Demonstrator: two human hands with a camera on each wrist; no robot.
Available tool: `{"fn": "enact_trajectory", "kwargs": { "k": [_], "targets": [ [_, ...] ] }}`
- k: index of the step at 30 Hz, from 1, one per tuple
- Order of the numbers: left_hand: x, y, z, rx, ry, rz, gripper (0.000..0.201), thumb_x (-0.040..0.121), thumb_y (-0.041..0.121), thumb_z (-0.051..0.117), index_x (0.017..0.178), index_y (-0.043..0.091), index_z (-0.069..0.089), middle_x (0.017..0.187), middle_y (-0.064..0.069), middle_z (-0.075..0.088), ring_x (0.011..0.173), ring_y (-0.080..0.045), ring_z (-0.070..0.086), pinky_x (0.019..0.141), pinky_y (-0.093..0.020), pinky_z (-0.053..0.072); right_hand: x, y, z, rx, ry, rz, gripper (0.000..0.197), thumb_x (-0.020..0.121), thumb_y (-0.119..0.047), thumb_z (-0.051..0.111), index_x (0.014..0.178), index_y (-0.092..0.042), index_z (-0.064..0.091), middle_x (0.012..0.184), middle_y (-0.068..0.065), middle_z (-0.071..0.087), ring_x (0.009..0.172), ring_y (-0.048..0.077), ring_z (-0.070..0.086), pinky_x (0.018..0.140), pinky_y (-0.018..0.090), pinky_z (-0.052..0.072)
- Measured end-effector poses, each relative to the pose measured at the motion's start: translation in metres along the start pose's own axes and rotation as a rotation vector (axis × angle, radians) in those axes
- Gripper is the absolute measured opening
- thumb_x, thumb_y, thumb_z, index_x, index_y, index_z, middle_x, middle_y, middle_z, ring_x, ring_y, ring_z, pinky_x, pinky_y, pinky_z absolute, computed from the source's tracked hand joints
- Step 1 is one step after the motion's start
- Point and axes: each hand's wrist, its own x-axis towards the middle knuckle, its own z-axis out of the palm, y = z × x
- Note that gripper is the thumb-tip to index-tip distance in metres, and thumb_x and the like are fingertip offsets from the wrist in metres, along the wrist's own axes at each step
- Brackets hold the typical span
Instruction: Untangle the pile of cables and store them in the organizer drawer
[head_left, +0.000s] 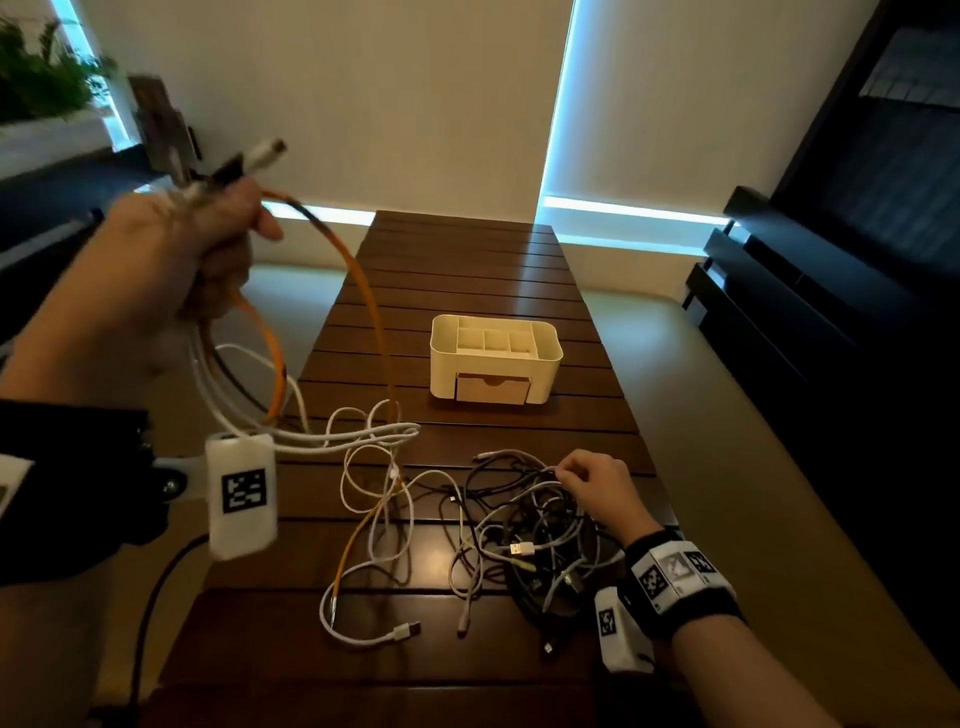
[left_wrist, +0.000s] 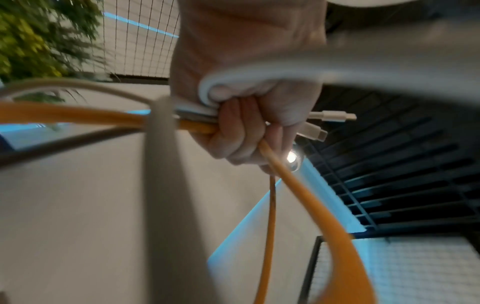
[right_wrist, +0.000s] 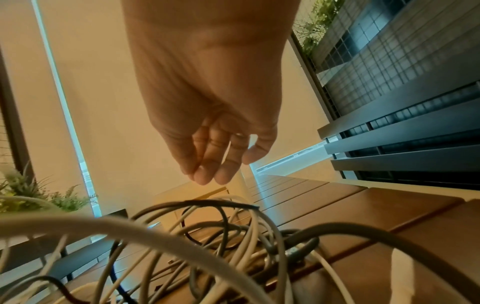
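Upper left, my raised left hand (head_left: 208, 244) clenches orange and white cables (left_wrist: 194, 116). Lower right, my right hand (head_left: 597, 486) has its fingertips gathered at the pile (head_left: 524, 540); pinching or not, I cannot tell.

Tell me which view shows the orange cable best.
The head view: the orange cable arcs from the left hand down to its end on the table, almost all of it visible. The left wrist view shows only blurred stretches beside the hand. The right wrist view shows none of it.

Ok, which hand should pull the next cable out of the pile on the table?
Probably the right hand: it sits at the tangled pile, apparently holding nothing. The left hand is raised, gripping the orange cable and white cables.
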Motion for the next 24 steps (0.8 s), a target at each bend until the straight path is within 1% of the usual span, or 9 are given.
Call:
{"fn": "enact_trajectory", "kwargs": {
  "k": [4, 6, 8, 10, 12, 15, 17, 20, 24],
  "targets": [
    [-0.015, -0.050, 0.008, 0.149, 0.135, -0.127, 0.033, 0.094, 0.031, 0.051, 0.066, 0.016, 0.061, 0.037, 0.013, 0.032, 0.030, 0.000, 0.024, 0.033, -0.014, 0.016, -0.007, -0.012, 0.006, -0.014, 0.040, -0.074, 0.009, 0.090, -0.019, 0.057, 0.086, -0.017, 0.065, 0.077, -0.009, 0.054, 0.076, 0.008, 0.052, 0.071, 0.022, 0.039],
    [-0.025, -0.082, 0.020, 0.266, 0.102, -0.188, 0.030, 0.094, 0.026, 0.053, 0.069, 0.014, 0.065, 0.044, 0.007, 0.039, 0.034, -0.001, 0.027, 0.040, -0.019, 0.021, -0.014, -0.022, 0.013, -0.012, 0.001, -0.179, 0.007, 0.088, -0.024, 0.060, 0.091, -0.020, 0.064, 0.085, -0.009, 0.054, 0.084, 0.008, 0.051, 0.077, 0.026, 0.041],
    [-0.035, -0.116, 0.035, 0.355, 0.010, -0.282, 0.023, 0.092, 0.022, 0.058, 0.074, 0.010, 0.068, 0.044, 0.006, 0.042, 0.036, -0.001, 0.029, 0.045, -0.023, 0.020, -0.020, -0.027, 0.023, -0.187, -0.149, -0.297, 0.034, 0.083, -0.041, 0.063, 0.113, -0.026, 0.058, 0.112, -0.007, 0.053, 0.108, 0.012, 0.044, 0.093, 0.034, 0.036],
    [-0.046, -0.148, 0.050, 0.465, -0.094, -0.383, 0.014, 0.088, 0.019, 0.063, 0.079, 0.013, 0.071, 0.049, 0.005, 0.051, 0.041, -0.005, 0.037, 0.046, -0.023, 0.025, -0.025, -0.021, 0.034, -0.437, -0.328, -0.312, 0.064, 0.075, -0.054, 0.065, 0.131, -0.034, 0.041, 0.138, -0.007, 0.036, 0.129, 0.016, 0.027, 0.104, 0.046, 0.025],
    [-0.057, -0.173, 0.059, 0.581, -0.184, -0.440, 0.016, 0.088, 0.017, 0.064, 0.073, 0.016, 0.069, 0.055, 0.002, 0.056, 0.047, -0.009, 0.045, 0.042, -0.018, 0.031, -0.028, -0.007, 0.040, -0.565, -0.397, -0.252, 0.076, 0.073, -0.055, 0.066, 0.138, -0.037, 0.029, 0.147, -0.007, 0.025, 0.137, 0.019, 0.018, 0.106, 0.052, 0.020],
    [-0.069, -0.199, 0.066, 0.662, -0.206, -0.494, 0.026, 0.087, 0.018, 0.063, 0.062, 0.016, 0.062, 0.058, 0.000, 0.060, 0.055, -0.015, 0.055, 0.044, -0.019, 0.036, -0.030, 0.016, 0.041, -0.578, -0.338, -0.123, 0.069, 0.080, -0.056, 0.057, 0.139, -0.038, 0.026, 0.145, -0.005, 0.032, 0.137, 0.019, 0.023, 0.103, 0.048, 0.025],
    [-0.074, -0.205, 0.068, 0.663, -0.175, -0.527, 0.023, 0.086, 0.020, 0.064, 0.065, 0.013, 0.065, 0.064, -0.005, 0.065, 0.062, -0.021, 0.059, 0.051, -0.028, 0.041, -0.030, 0.028, 0.037, -0.551, -0.232, -0.040, 0.057, 0.085, -0.057, 0.049, 0.136, -0.040, 0.031, 0.139, -0.006, 0.040, 0.133, 0.018, 0.029, 0.100, 0.047, 0.029],
    [-0.078, -0.205, 0.066, 0.589, -0.106, -0.562, 0.024, 0.084, 0.027, 0.067, 0.064, 0.014, 0.066, 0.066, -0.008, 0.066, 0.063, -0.022, 0.059, 0.055, -0.028, 0.040, -0.028, 0.044, 0.027, -0.504, -0.142, 0.127, 0.049, 0.090, -0.052, 0.045, 0.136, -0.039, 0.034, 0.137, -0.003, 0.042, 0.132, 0.020, 0.031, 0.100, 0.047, 0.031],
    [-0.078, -0.206, 0.058, 0.628, -0.040, -0.598, 0.021, 0.085, 0.024, 0.067, 0.070, 0.010, 0.068, 0.062, -0.006, 0.062, 0.058, -0.018, 0.056, 0.048, -0.026, 0.036, -0.024, 0.055, 0.019, -0.450, -0.071, 0.322, 0.045, 0.094, -0.046, 0.042, 0.137, -0.034, 0.034, 0.139, 0.003, 0.041, 0.133, 0.025, 0.030, 0.100, 0.051, 0.030]
  ]
}}
